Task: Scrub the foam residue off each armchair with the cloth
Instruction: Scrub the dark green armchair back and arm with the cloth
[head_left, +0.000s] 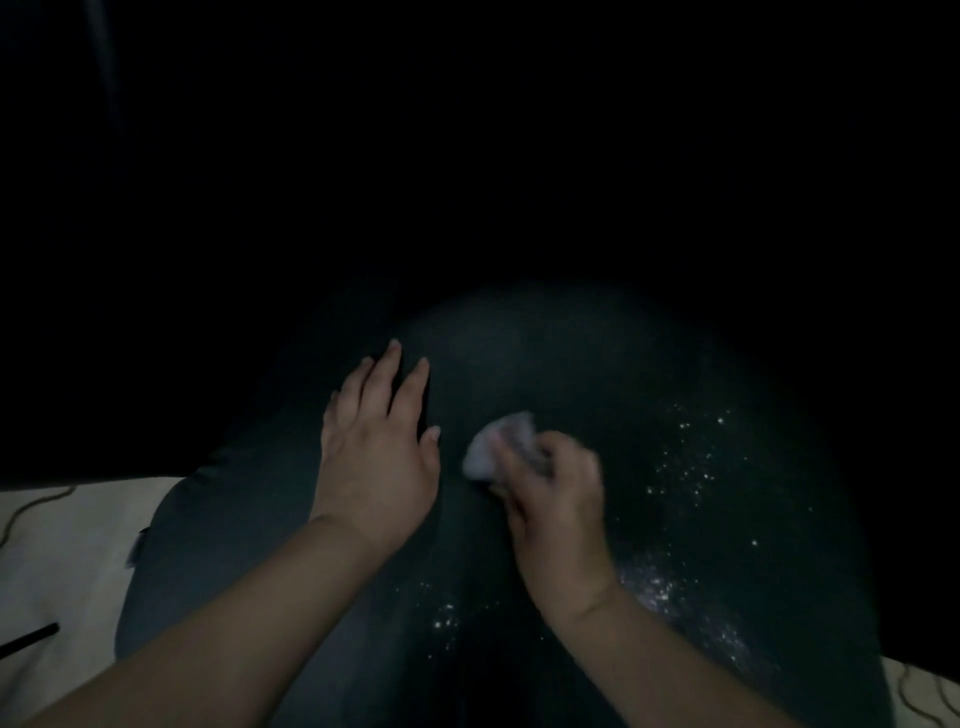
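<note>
A dark armchair (545, 353) fills the middle of the dim head view, its rounded surface lit only near my hands. White foam specks (685, 467) dot its right side, and more foam specks (441, 618) sit low near the centre. My left hand (376, 452) lies flat on the upholstery with straight, spread fingers. Just to its right, my right hand (556, 499) grips a bunched pale cloth (496, 441) and presses it on the fabric. The right hand and cloth look blurred.
A pale marbled floor (67, 545) shows at lower left, with a dark thin rod (28, 642) lying on it, and a strip of floor (930, 691) at lower right. Everything above and around the chair is black.
</note>
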